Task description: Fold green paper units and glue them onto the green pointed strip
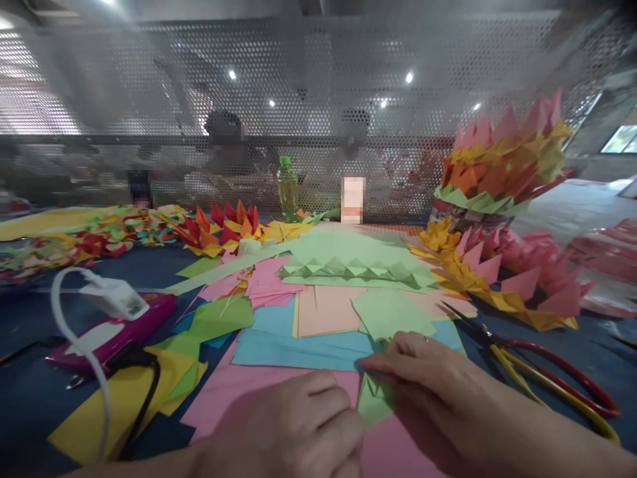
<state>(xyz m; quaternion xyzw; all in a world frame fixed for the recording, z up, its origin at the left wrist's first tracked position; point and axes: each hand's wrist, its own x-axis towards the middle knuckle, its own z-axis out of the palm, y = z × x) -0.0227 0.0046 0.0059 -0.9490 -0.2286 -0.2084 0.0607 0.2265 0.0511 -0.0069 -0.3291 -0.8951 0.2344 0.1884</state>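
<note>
Pinching folded green paper with right hand at desk's near edge, atop pink sheet; pressing clenched left hand against its left side.

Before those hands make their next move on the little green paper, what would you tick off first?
1. Folded green paper under both hands: ok, the left hand and right hand both touch it.
2. Flat base beneath: ok, it lies on a pink sheet.
3. Creases lined up: cannot tell, the hands cover most of it.
4. Scissors out of the way: ok, they lie apart, to the right.
5. Spare green sheets nearby: ok, just beyond the right hand.
</note>
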